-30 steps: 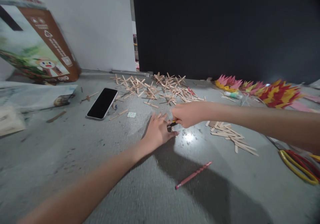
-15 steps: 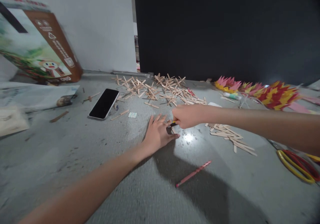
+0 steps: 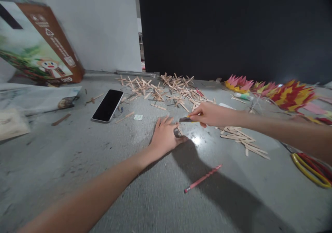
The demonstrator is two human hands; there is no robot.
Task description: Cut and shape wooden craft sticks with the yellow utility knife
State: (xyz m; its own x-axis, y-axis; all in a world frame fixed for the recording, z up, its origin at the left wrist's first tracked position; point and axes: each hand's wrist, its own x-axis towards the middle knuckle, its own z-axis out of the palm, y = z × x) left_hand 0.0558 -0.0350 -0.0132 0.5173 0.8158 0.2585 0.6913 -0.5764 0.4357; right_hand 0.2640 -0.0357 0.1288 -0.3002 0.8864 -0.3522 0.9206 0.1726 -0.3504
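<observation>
My left hand [image 3: 165, 136] lies on the grey table with its fingers spread, the fingertips pressing near a small wooden stick [image 3: 180, 130] that shows between index finger and thumb. To its right, my right hand [image 3: 206, 114] is closed round a yellow-and-black cutter [image 3: 188, 119], whose tip points left toward the left fingertips. The cutter appears raised a little above the table. Beyond the hands lies a heap of crossed wooden sticks [image 3: 178, 87]. Loose flat sticks [image 3: 242, 139] are spread below the right forearm.
A phone [image 3: 108, 105] lies left of the heap, near a printed box [image 3: 41, 42]. A pink pencil [image 3: 203, 178] lies in front. Scissors [image 3: 310, 172] are at the right, below red, yellow and pink paper pieces [image 3: 290, 95].
My right hand has moved right and slightly away with the cutter, leaving a gap to the left fingertips. My left hand has stayed almost in place.
</observation>
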